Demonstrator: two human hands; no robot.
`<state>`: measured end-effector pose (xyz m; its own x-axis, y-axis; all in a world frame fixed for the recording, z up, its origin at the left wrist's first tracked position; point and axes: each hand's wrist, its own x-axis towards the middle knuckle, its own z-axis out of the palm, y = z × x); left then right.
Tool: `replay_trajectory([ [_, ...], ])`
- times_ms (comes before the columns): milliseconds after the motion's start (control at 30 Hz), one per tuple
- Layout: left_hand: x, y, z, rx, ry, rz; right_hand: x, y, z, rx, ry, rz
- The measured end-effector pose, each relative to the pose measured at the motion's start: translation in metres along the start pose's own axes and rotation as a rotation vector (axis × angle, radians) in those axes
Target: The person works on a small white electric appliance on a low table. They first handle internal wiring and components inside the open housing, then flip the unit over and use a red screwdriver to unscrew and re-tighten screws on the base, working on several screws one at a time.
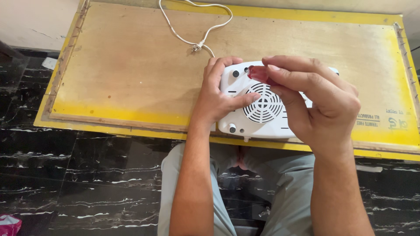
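1. White appliance housing (pixel 258 111) lay underside up on the near edge of the wooden tabletop (pixel 131 65), its round vent grille facing the camera; black feet or screw wells showed at its corners.
2. Left hand (pixel 216 96) was clamped on the housing's left edge, fingers curled over the far side and thumb pressed across toward the grille. Grip: clenched on the housing, steadying it.
3. Right hand (pixel 315 100) pinched a red-handled tool (pixel 260 74) between thumb and fingertips, over the far part of the housing near a dark hole. Grip: closed on the handle. The tip was hidden; whether it sat in a screw could not be told.
4. White power cord (pixel 197 30) trailed off the far edge of the tabletop, its plug lying apart from the housing and not connected to anything in view.
5. Judgement on doing it well: keep the tool upright over the hole, press down while turning, and let the left hand hold the housing from sliding toward the lap, since it overhung the near edge.
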<state>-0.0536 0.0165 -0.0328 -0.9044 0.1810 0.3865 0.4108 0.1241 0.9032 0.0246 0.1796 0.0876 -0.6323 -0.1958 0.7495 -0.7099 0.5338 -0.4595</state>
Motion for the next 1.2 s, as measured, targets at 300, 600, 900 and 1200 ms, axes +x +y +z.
replay_trajectory([
  [300, 0.000, 0.000, -0.001, 0.018, -0.004, 0.033, -0.006, 0.006, 0.007, -0.018, 0.080, -0.027],
  [600, 0.000, -0.001, 0.000, 0.044, -0.006, 0.050, -0.017, 0.015, 0.017, -0.099, 0.218, -0.024],
  [900, 0.001, 0.002, 0.000, -0.015, -0.005, 0.022, -0.005, -0.001, 0.007, -0.204, 0.078, -0.067],
  [1200, 0.001, 0.003, 0.000, -0.005, -0.005, 0.037, 0.003, -0.004, 0.002, -0.066, 0.003, -0.019],
])
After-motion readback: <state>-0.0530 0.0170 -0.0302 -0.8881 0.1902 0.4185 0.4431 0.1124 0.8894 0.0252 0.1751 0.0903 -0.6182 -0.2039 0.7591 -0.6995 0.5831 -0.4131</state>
